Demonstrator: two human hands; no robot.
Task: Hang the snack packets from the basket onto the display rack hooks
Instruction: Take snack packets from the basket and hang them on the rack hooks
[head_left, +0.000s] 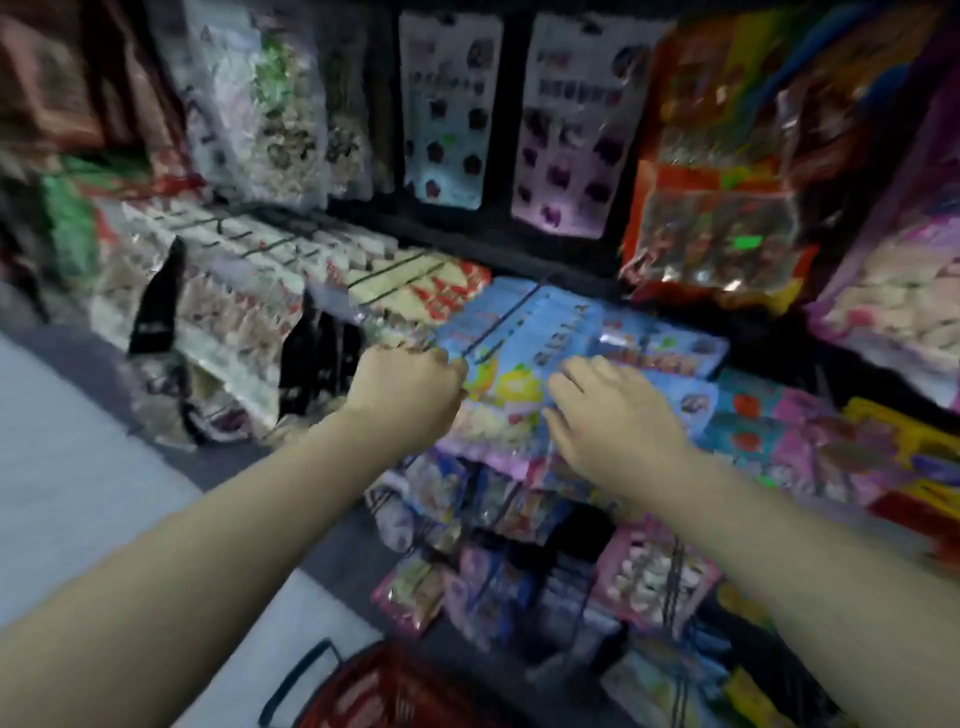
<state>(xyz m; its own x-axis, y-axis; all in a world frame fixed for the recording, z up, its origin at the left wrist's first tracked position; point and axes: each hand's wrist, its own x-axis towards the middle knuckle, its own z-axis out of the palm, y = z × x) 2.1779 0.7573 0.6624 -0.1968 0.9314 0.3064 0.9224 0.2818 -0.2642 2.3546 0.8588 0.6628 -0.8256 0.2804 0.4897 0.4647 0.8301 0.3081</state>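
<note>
A blue snack packet (511, 387) with yellow fruit print lies at the front of a stack on a dark rack hook (511, 317). My left hand (410, 392) grips the packet's left top corner by the hook's tip, fingers curled. My right hand (613, 415) lies across the packet's right side with the fingers spread fairly straight, pressing on it. The red basket (395, 691) with a dark handle sits low on the floor between my forearms; its contents are blurred.
Rows of hanging packets fill the rack: white and red ones (249, 270) to the left, pink and blue ones (779, 426) to the right, more packets (498, 566) below. Light floor (67, 467) lies at the left.
</note>
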